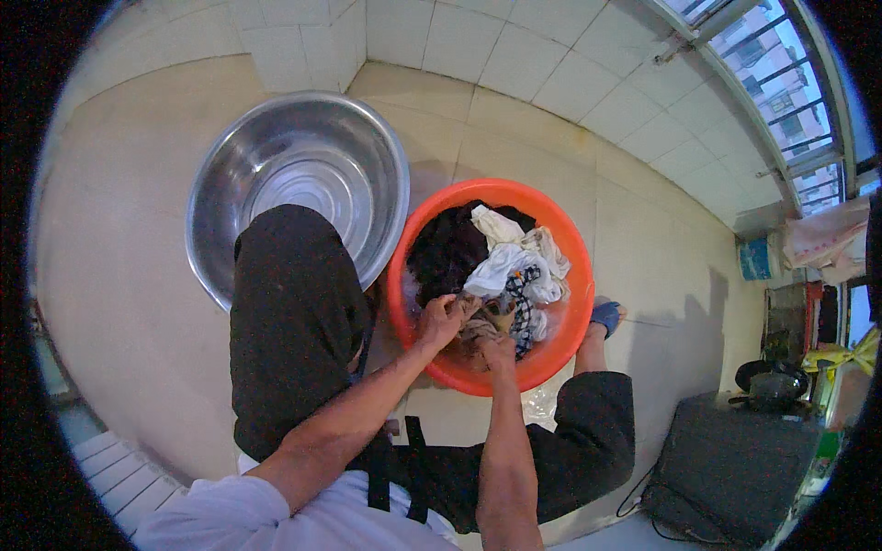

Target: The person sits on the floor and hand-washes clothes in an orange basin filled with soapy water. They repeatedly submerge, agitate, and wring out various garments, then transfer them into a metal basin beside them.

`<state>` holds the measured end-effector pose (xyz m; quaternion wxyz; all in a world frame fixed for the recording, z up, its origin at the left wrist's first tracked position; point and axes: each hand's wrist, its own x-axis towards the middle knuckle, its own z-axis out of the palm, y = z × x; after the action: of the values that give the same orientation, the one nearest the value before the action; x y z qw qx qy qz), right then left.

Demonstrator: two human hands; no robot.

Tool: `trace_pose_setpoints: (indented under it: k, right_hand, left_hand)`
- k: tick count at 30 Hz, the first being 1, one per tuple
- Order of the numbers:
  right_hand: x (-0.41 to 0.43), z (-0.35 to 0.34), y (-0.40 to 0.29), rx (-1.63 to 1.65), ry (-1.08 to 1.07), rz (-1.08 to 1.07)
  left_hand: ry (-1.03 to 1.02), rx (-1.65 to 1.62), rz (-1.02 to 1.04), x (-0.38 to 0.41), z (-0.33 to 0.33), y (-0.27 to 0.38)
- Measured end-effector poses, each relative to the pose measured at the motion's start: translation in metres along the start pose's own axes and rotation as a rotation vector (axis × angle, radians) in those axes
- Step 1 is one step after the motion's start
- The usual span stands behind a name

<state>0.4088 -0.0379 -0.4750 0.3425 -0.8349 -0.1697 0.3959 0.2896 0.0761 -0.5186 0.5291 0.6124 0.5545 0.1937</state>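
Observation:
An orange plastic basin (582, 275) stands on the floor before me, holding wet laundry. Both hands are inside its near part. My left hand (444, 318) grips one side of a greyish-brown cloth (480, 329), and my right hand (497, 350) grips the other side close by. Dark garments (448, 251) fill the basin's far left. White cloths (506, 267) lie at the middle and right, beside a black-and-white checked cloth (525, 310). Some water shows around the clothes; the lower part of the pile is hidden.
A large stainless steel basin (375, 165) stands left of the orange one, partly behind my left knee (293, 275). My sandalled foot (606, 317) rests at the orange basin's right. Tiled walls (524, 48) rise beyond. A dark pan (772, 382) sits on a grey-covered unit (730, 461) at right.

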Motion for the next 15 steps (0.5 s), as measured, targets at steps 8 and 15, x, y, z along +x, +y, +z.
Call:
trace_pose_setpoints:
  k: [8,15]
  right_hand:
    - [-0.061,-0.077,-0.1,0.996,-0.229,0.095]
    - [-0.091,-0.079,-0.114,1.242,-0.25,0.017]
  left_hand:
    - [-0.22,-0.78,-0.698,-0.031,-0.031,0.101]
    - [-0.485,-1.188,-0.66,-0.027,-0.016,0.111]
